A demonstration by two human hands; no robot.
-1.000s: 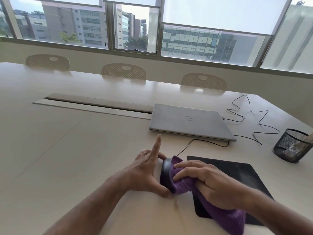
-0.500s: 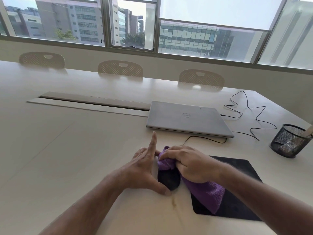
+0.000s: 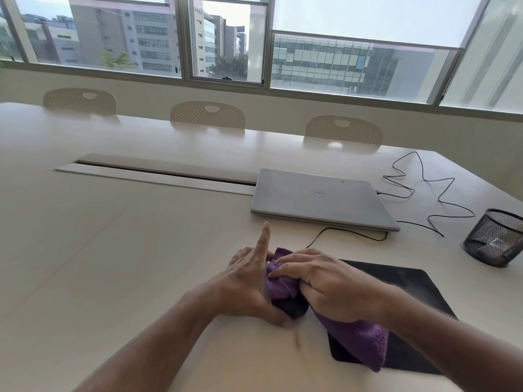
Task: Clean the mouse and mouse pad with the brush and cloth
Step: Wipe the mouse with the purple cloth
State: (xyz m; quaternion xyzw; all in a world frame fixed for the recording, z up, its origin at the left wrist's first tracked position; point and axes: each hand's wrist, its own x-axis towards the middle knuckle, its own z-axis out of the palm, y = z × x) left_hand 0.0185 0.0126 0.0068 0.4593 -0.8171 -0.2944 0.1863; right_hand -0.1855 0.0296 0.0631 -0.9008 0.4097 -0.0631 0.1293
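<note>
At the lower centre of the frame my left hand (image 3: 249, 284) steadied the mouse (image 3: 294, 306) from its left side, thumb curled along its near edge and the forefinger sticking straight up. How the other fingers lay behind it I could not tell. Only a dark sliver of the mouse showed, sitting on the table (image 3: 113, 250) just left of the mouse pad (image 3: 418, 290).

Just right of that, my right hand (image 3: 325, 284) pressed the purple cloth (image 3: 356, 340) down over the mouse's top, fingers curled into the bunched fabric, the loose tail trailing down-right across the pad.

I judged the job to be midway: the mouse was being wiped, and the pad, black and flat with a pale dusty sheen near its upper right corner, looked not yet done. The brush was nowhere I could make out (perhaps in the mesh cup (image 3: 498, 239) at the right edge, though that was only a guess).
</note>
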